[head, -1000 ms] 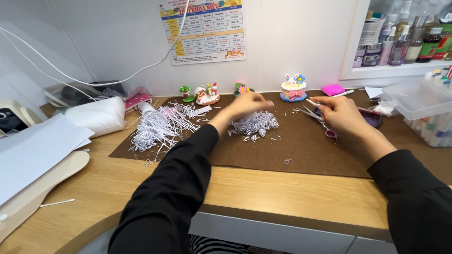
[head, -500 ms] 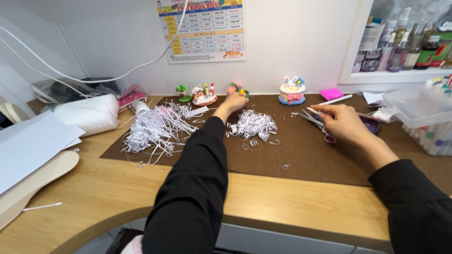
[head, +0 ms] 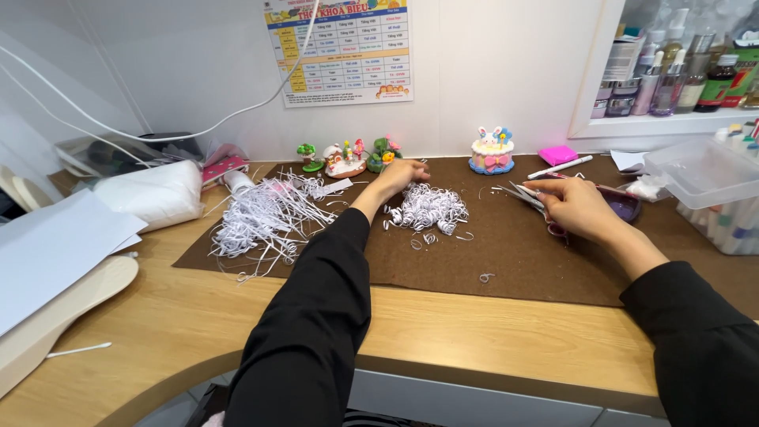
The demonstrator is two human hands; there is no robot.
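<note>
On the brown mat (head: 514,261), the left hand (head: 399,175) rests with fingers bent at the far edge of the pile of curled white paper strips (head: 427,209), touching it, while the right hand (head: 577,207), well apart to the right, grips the scissors (head: 528,198).

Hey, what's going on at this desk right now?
A person in black sleeves works with paper strips on a brown mat. The left hand rests at the back edge of a pile of curled white paper strips. The right hand holds scissors just right of it. A heap of straight white strips lies to the left.
</note>
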